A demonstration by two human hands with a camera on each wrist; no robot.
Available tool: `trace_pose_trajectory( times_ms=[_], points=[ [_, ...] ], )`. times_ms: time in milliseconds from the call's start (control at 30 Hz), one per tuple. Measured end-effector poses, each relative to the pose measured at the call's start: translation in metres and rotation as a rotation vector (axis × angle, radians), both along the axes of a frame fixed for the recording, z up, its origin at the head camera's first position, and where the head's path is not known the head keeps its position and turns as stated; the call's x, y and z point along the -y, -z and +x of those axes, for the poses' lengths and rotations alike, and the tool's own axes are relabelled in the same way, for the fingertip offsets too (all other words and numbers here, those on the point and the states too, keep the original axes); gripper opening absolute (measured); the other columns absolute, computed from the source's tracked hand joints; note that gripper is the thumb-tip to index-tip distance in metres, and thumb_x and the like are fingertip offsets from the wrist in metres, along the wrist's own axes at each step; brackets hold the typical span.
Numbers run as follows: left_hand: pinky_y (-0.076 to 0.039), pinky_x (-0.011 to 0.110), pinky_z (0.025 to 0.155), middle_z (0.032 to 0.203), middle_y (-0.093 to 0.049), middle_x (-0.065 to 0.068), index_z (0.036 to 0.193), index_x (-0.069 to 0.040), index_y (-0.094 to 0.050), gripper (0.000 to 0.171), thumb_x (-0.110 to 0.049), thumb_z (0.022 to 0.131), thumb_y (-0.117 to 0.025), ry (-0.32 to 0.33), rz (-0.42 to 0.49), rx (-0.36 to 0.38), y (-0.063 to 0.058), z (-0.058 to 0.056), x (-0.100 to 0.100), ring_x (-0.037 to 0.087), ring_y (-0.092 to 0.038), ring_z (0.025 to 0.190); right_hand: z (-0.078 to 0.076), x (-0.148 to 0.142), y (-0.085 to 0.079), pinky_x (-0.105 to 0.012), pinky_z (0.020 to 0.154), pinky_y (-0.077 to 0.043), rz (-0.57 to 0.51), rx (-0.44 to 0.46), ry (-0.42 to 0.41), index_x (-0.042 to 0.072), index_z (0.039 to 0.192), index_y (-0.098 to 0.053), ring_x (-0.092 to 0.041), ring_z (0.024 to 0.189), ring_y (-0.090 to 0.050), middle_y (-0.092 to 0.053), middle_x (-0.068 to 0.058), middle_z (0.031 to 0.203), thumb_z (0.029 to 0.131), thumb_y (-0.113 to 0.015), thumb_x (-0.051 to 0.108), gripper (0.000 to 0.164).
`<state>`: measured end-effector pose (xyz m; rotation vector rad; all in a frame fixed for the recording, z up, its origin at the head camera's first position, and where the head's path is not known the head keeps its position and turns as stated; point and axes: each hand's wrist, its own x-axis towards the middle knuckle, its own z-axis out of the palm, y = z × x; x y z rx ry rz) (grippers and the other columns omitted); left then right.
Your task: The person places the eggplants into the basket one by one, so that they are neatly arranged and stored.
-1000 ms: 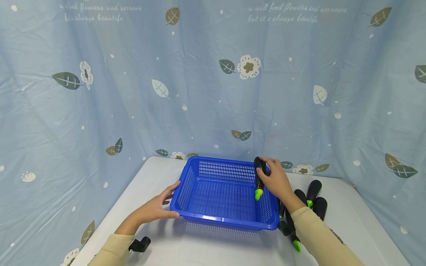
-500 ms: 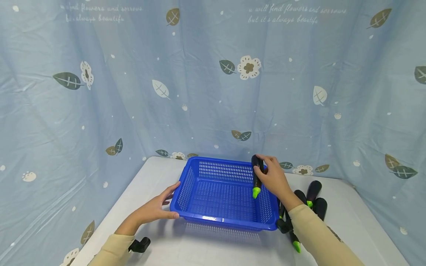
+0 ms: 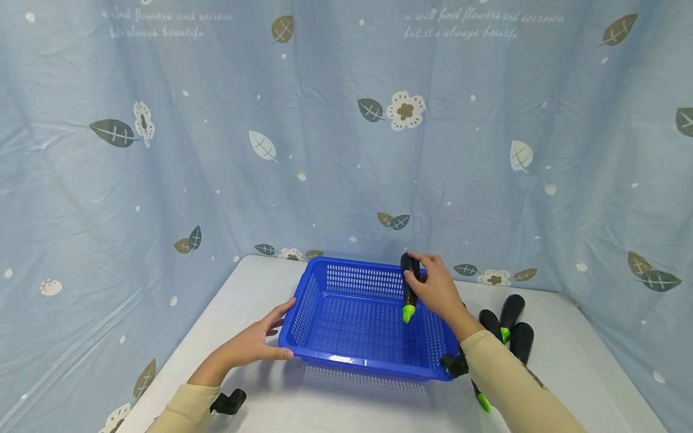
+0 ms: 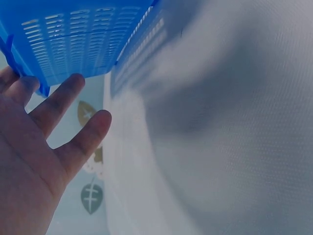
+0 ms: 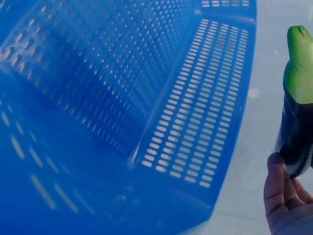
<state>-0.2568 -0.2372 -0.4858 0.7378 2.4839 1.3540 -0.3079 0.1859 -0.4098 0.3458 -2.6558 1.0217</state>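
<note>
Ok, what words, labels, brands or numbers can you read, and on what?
"u will find flowers and sorrows": curtain, upper right.
"but it's always beautifu": below that; ending unclear.
"flowers and sorrows", "always beautifu": upper left; line starts unreadable.
None readable on the basket or held eggplant.

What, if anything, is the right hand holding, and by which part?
An eggplant: the right hand grips its dark body, toward the end away from the green stem.

sleeves: beige, long | wrist devices: black, one per arm
</note>
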Motion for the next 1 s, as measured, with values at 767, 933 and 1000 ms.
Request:
trace_pose_trajectory(
  times_ms=[767, 933, 1000],
  points=[
    [-0.039, 0.061, 0.112, 0.165, -0.021, 0.024, 0.164, -0.017, -0.015, 0.109, -0.032, 0.083, -0.085, 0.000, -0.020, -0.021, 0.000, 0.002, -0.002, 0.051, -0.037, 0.142, -0.011, 0.029, 0.013, -0.039, 0.073, -0.058, 0.020, 0.127, -0.037, 0.016, 0.150, -0.050, -0.027, 0.094, -0.062, -0.046, -0.024, 0.144, 0.100, -0.066, 0.033, 0.055],
    [-0.038, 0.061, 0.112, 0.166, -0.021, 0.023, 0.164, -0.018, -0.015, 0.109, -0.034, 0.083, -0.085, -0.016, -0.031, -0.006, 0.000, 0.003, -0.003, 0.049, -0.037, 0.142, -0.012, 0.035, 0.014, -0.040, 0.075, -0.059, 0.013, 0.134, -0.044, 0.016, 0.149, -0.052, -0.028, 0.096, -0.062, -0.048, -0.023, 0.142, 0.100, -0.067, 0.033, 0.055],
    [-0.038, 0.060, 0.113, 0.166, -0.020, 0.022, 0.164, -0.018, -0.015, 0.109, -0.034, 0.083, -0.085, -0.027, -0.033, 0.007, -0.001, 0.004, -0.003, 0.049, -0.036, 0.143, -0.013, 0.038, 0.015, -0.041, 0.077, -0.059, 0.013, 0.140, -0.046, 0.016, 0.149, -0.052, -0.029, 0.097, -0.062, -0.048, -0.022, 0.142, 0.099, -0.067, 0.033, 0.055]
  ],
)
